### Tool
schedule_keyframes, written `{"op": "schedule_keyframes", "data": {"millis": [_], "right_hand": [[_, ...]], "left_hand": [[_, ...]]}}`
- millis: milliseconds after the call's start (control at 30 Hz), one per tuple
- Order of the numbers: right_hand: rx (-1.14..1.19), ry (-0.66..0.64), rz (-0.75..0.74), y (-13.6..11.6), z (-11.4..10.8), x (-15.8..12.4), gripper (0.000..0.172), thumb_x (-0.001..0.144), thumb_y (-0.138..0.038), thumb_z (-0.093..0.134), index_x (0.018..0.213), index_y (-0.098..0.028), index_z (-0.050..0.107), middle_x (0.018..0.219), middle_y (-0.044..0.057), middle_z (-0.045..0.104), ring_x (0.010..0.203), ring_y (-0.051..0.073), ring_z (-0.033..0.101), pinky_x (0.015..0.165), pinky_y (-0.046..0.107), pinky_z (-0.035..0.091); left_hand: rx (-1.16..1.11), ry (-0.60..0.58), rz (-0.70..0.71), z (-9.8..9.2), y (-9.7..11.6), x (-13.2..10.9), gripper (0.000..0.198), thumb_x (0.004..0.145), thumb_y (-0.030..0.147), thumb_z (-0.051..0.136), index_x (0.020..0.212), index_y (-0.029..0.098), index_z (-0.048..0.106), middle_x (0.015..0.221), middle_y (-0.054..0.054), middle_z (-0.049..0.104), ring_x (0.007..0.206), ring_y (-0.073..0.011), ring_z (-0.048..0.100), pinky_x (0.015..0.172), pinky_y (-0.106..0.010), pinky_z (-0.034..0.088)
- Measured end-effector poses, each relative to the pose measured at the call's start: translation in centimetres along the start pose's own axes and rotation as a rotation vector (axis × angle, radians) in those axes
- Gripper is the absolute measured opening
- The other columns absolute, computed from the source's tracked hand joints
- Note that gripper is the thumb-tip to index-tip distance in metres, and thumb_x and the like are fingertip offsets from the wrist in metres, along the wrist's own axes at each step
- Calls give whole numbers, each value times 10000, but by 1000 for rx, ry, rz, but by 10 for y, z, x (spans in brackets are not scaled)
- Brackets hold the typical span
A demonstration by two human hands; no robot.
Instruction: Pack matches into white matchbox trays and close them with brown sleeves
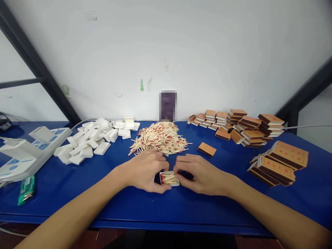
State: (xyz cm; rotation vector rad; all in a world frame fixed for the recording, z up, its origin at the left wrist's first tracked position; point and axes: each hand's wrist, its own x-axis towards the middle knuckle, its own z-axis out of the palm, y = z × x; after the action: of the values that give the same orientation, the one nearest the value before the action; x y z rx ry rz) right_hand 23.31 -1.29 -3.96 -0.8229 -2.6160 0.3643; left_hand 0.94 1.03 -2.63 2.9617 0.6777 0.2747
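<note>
A small white matchbox tray (169, 178) filled with red-tipped matches lies on the blue table (77, 180) between my hands. My left hand (145, 170) is curled around the tray's left end, fingers closed on it. My right hand (199, 173) pinches the tray's right end with fingertips pressed together. Just beyond my hands is a loose heap of matches (160, 137). A single brown matchbox sleeve (206, 149) lies flat right of the heap.
Several empty white trays (90, 140) are piled at the back left. Brown sleeves are stacked at the back right (241, 126) and the right edge (278, 162). White power strips (26, 152) and a green lighter (26, 189) lie far left.
</note>
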Motion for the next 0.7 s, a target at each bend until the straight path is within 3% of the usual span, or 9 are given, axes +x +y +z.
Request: {"op": "schedule_keyframes", "data": {"millis": [167,267,400,533,700], "right_hand": [[6,56,14,-1,1,0,78,831,-118,520,868,-178,555,793,5,580,690,131,495,659,267,370],[14,33,8,-2,0,0,95,860,-152,522,927,-174,587,820,13,596,714,137,518,686,275,383],[23,-8,12,-1,-1,1,87,887,-157,516,866,-176,598,789,1,586,698,123,515,681,263,380],[61,-23,18,0,1,2,107,906,-179,519,823,-175,586,771,-6,570,678,113,499,660,253,375],[57,-20,28,-2,-1,1,110,927,-197,490,879,-175,586,778,-2,560,671,118,485,652,261,376]], "left_hand": [[28,10,15,2,-1,0,328,761,502,664,803,179,625,707,-6,607,679,-173,575,699,-307,414],[41,17,30,4,-2,0,367,776,543,649,792,177,625,694,-3,598,670,-170,570,689,-308,412],[6,21,34,-1,-4,0,441,806,615,606,841,177,640,715,-1,606,692,-168,571,709,-312,412],[39,49,-15,-15,-16,-3,362,981,407,387,889,165,641,769,-39,630,741,-179,570,717,-314,399],[186,125,-98,-28,-42,-11,388,1006,292,307,753,168,574,706,-37,587,671,-167,512,681,-321,370]]}}
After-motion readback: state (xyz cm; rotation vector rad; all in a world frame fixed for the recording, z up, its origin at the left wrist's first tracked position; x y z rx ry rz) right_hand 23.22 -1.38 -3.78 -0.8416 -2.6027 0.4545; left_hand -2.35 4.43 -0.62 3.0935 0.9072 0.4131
